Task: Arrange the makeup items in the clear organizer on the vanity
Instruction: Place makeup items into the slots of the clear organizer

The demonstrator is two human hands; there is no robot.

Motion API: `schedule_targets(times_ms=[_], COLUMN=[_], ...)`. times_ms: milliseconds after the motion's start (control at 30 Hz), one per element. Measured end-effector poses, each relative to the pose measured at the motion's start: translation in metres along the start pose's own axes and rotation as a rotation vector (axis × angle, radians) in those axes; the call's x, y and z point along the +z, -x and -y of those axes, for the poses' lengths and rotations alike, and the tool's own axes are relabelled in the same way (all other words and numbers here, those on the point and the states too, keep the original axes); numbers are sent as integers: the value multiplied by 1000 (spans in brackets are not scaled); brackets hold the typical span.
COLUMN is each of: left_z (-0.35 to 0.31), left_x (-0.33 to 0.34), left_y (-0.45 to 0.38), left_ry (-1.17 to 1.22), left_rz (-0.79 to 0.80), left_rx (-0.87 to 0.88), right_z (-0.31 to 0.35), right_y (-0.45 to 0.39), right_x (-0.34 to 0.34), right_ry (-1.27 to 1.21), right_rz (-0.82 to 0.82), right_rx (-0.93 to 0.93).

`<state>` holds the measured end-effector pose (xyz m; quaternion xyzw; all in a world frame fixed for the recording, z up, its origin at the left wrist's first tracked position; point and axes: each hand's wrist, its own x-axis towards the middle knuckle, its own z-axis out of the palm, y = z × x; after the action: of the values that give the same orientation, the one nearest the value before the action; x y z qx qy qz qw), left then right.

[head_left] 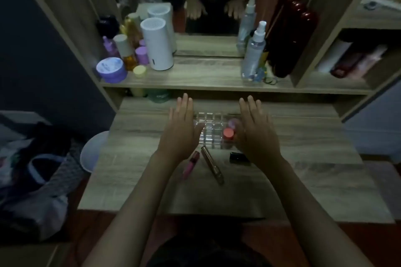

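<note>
A clear organizer (211,130) with a grid of small cells sits mid-desk on the wooden vanity (303,180). Its right side holds a red-capped item (228,133) and a lilac-capped one (231,123). My left hand (181,130) hovers flat and open over the organizer's left edge. Over the right edge is my right hand (255,131), fingers spread, empty. In front of the organizer lie a pink lip gloss tube (191,165), a bronze tube (212,165) and a small black case (238,158).
The upper shelf (195,80) carries a purple jar (111,70), amber bottles, a white cylinder (156,44) on the left and a spray bottle (253,52) on the right. A mirror stands behind. A white stool (93,150) and a bag (36,171) sit left of the desk.
</note>
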<state>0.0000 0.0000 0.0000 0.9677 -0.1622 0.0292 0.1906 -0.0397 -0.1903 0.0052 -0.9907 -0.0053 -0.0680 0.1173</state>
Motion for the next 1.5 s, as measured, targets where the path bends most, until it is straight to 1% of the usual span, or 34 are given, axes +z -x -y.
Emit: schedule_targets(times_ms=[67,200,267,367,567,600,633,700,833,933,1033,1133,1233,1367,1433,1500], left_z=[7,19,23,25,20,21,22,28,36,40,42,41,43,48,48,48], left_x=[2,9,10,15,29,33,37,47,66,76,82,85,85,73,63,51], left_y=[1,1,-2,-4,5,9,13,21,32,34,32,30,27,17,0,-22], left_ry=[26,34,41,54,54,64,77,81,117,152,177,215,270,401,428,456], left_rz=[-12,32,39,61,1,-22,-20,24,128,227,343,398,387,331,271,169], left_rx=[-21,-28,-23,12,120,113,71,-14,-41,-81,-135,-184,-195,-173,-154,-105], right_z=[3,13,17,18,23,24,25,28,32,32,32,29,25,21,22,24], right_y=[-3,-4,-5,-5,11,17,23,35,53,57,55,50,41,17,-1,-20], right_x=[5,14,16,22,43,49,56,71,92,100,103,102,91,61,45,31], right_ry=[-36,-121,-142,-126,-208,-226,-213,-151,-105,-134,-133,-139,-199,-360,-400,-456], right_rz=[2,3,-11,19,15,12,24,77,194,213,241,247,229,111,50,-3], right_rx=[6,24,31,48,54,59,64,68,116,162,157,161,180,192,184,190])
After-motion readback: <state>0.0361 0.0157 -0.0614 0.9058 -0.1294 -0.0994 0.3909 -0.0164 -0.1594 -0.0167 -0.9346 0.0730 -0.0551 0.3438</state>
